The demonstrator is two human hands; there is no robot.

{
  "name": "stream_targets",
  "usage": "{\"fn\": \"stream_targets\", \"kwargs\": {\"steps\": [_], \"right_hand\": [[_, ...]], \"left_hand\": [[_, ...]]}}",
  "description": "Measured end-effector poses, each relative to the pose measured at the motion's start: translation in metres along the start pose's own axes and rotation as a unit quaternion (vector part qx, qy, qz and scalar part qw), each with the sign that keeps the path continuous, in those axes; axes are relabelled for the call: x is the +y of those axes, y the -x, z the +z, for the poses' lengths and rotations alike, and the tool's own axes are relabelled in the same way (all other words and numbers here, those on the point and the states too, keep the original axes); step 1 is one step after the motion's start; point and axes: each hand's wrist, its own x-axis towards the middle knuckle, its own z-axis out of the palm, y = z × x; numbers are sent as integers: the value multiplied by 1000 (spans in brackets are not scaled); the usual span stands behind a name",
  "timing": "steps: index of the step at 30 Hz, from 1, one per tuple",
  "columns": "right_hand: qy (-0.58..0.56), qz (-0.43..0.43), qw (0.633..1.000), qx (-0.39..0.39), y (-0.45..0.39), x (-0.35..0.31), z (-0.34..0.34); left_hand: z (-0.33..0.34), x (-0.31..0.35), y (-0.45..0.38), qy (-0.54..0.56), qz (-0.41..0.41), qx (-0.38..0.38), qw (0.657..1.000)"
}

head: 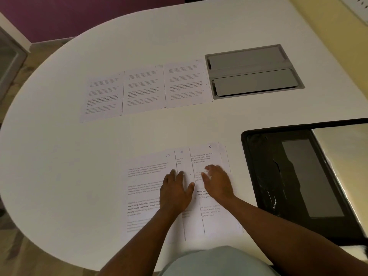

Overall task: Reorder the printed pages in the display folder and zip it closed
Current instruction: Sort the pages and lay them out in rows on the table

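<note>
Both hands lie flat, gripping nothing: left hand on page 10, right hand on page 5. Page 4 runs lengthwise between them; the open folder sits at three o'clock on the counter, nearer the right.

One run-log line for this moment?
left hand flat on page 10 | right hand on page 5 | display folder open

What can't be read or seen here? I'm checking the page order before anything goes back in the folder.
- Far row of three pages: handwritten numbers too small and faint, head view.
- Pages under page 5: only edges show.
- Display folder: cut off by the right edge.
- Right hand: motion-blurred.
</note>
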Motion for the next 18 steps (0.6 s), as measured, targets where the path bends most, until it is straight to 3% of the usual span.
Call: {"fn": "stream_targets", "kwargs": {"steps": [3,9,14,18], "right_hand": [[43,25,997,56,-11,7,-15],[24,61,997,36,-27,12,-22],[-25,41,997,64,-29,7,-21],[-1,-14,994,112,-20,5,-17]], "left_hand": [[1,-2,-4,-53,23,-33,998],[6,-1,-11,-58,28,-66,996],[7,3,-14,-57,22,-53,997],[8,6,-15,-42,11,-44,998]]}}
